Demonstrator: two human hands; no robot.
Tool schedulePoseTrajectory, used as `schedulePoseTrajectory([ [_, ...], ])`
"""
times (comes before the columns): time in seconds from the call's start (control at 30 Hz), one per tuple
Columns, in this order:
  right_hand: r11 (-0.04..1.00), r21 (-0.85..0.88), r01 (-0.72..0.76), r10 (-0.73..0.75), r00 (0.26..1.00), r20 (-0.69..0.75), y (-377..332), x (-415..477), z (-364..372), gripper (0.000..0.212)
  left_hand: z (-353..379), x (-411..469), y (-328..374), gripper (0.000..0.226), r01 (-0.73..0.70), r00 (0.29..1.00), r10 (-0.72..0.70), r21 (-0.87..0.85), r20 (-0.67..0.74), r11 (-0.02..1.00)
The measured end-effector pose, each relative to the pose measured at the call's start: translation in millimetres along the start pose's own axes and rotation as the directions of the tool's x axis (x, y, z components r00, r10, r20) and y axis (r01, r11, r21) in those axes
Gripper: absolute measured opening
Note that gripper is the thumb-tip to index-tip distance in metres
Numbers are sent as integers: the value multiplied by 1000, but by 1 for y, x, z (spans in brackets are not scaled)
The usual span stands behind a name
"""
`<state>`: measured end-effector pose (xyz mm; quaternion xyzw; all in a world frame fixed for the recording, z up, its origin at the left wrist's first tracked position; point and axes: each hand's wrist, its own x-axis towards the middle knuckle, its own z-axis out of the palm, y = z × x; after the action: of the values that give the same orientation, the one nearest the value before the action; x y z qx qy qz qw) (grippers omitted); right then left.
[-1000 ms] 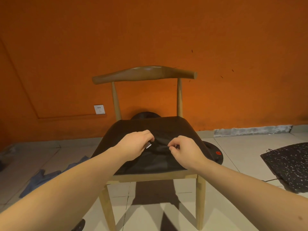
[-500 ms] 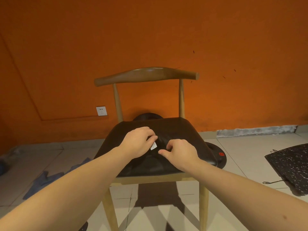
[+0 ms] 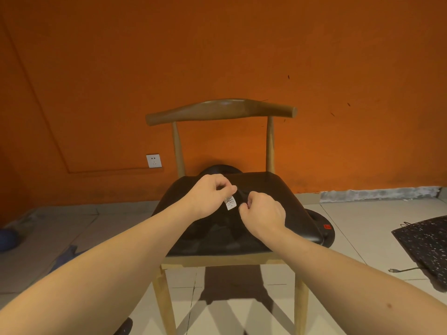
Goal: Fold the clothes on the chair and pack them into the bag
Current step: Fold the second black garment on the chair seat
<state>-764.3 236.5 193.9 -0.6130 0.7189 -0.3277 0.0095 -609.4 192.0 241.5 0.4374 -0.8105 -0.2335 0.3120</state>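
Orange wall (image 3: 217,44) fills the background, tiled floor (image 3: 362,218) below it, and front and centre stands the wooden chair (image 3: 221,111) with its dark seat. Off to the right on the floor lies the speckled black bag (image 3: 425,243), well apart from the chair. On the seat sits the black garment (image 3: 217,228), bunched up in the middle. Left hand (image 3: 208,197) pinches a raised fold of that cloth, right hand (image 3: 262,213) clenched on the fabric just beside it. Between the two hands hangs a small white label (image 3: 230,202).
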Motion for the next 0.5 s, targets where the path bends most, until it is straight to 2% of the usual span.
schedulePoseTrajectory([
  [0.27, 987, 161, -19, 10, 999, 54, 8, 4, -21, 14, -4, -3, 1, 21, -25, 993, 37, 113, -110, 993],
  [0.5, 901, 431, -44, -5, 994, 112, 27, 8, -47, 19, -7, -8, 3, 17, -123, 989, 135, 197, -53, 973],
])
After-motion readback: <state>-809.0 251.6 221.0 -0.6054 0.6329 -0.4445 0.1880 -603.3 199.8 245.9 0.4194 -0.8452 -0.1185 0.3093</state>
